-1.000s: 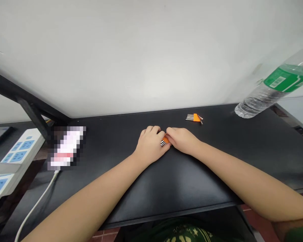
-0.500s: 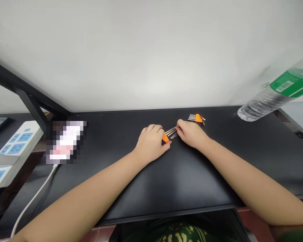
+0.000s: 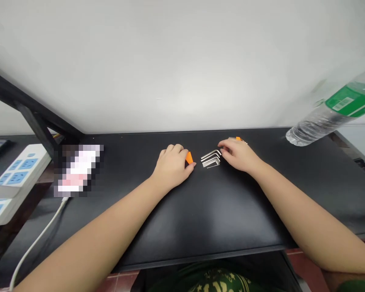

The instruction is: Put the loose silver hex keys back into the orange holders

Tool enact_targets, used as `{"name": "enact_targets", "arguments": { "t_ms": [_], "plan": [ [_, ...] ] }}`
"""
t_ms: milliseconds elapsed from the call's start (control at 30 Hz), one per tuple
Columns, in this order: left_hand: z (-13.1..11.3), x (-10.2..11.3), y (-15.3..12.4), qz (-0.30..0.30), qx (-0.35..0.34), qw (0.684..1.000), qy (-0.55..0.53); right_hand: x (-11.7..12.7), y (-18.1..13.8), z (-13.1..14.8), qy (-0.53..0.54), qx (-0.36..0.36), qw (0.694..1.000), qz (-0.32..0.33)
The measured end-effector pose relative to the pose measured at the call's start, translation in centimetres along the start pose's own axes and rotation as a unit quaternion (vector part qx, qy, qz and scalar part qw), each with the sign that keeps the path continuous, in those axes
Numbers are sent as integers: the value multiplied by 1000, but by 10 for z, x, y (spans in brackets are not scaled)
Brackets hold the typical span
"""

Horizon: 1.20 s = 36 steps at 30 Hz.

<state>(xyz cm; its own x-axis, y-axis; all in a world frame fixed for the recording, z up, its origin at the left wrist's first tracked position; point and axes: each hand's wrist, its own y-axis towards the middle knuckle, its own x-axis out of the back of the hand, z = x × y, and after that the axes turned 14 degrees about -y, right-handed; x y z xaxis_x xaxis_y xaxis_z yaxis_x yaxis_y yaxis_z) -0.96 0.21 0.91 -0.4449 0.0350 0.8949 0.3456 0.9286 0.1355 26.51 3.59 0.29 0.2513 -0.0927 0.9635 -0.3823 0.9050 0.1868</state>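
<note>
Several L-shaped hex keys lie loose side by side on the black tabletop, between my two hands. My left hand is closed on an orange plastic holder, whose end shows past the fingers. To the right of the keys, my right hand has its fingers apart, with the fingertips close to the bent ends. I see nothing held in it. Behind that hand lies a second orange holder with metal keys in it, now mostly hidden.
A clear water bottle with a green label stands at the back right, near the wall. On the left are a blurred-out phone with a white cable, a white power strip and a black frame bar.
My left hand has drawn the orange holder leftward, off the hex keys. The keys now lie free on the table. My right hand has let go of them and shifted slightly right.
</note>
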Motion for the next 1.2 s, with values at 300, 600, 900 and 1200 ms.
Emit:
{"name": "enact_targets", "arguments": {
  "t_ms": [300,600,900,1200],
  "plan": [
    [9,-5,7,6,7,991,-137,-4,6,5,-23,-27,999,32],
    [4,-7,-4,-101,-7,935,-339,2,8,-3,56,-98,993,35],
    [0,-7,3,-114,100,806,-572,12,0,18,252,-83,961,-79],
    [-5,-7,-2,-112,109,780,-605,8,-11,38,336,31,930,-145]
  ]
}}
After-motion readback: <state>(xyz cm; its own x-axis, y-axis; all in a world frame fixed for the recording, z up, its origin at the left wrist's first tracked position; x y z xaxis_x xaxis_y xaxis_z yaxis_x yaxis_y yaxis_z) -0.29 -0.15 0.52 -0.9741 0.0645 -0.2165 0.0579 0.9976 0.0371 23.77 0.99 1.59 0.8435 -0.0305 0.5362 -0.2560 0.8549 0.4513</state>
